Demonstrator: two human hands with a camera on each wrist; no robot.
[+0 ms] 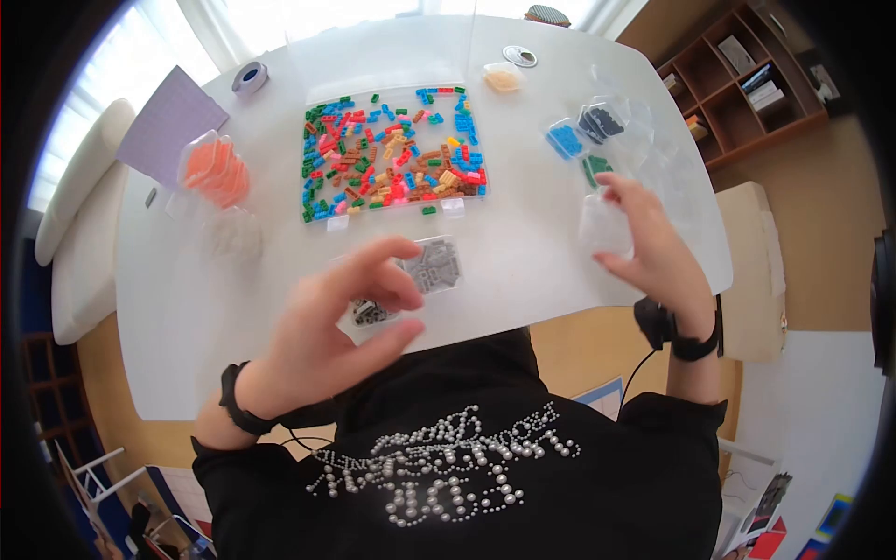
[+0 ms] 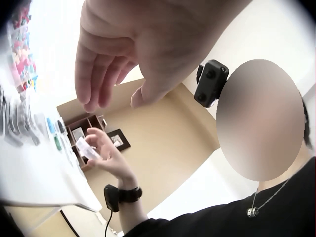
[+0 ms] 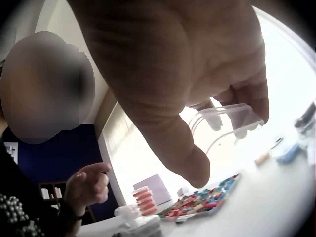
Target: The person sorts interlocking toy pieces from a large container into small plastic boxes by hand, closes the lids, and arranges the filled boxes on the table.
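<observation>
The right hand [image 1: 653, 238] holds a clear empty plastic container [image 1: 602, 226] between thumb and fingers; the right wrist view shows its transparent walls [image 3: 228, 121] under the palm. The left hand [image 1: 350, 313] hovers with bent, relaxed fingers above a clear box of grey pieces [image 1: 435, 265] and a smaller box of dark and silver pieces [image 1: 370, 314], which it partly hides. In the left wrist view nothing shows between the thumb and fingers of the left hand [image 2: 123, 59].
An open clear case [image 1: 392, 154] of mixed coloured bricks lies mid-table. Orange containers [image 1: 217, 171] and a purple sheet [image 1: 173, 121] are at left. Blue [image 1: 564, 140], black [image 1: 600, 122] and green [image 1: 597, 168] piece boxes stand right, a tape roll [image 1: 249, 78] at back left.
</observation>
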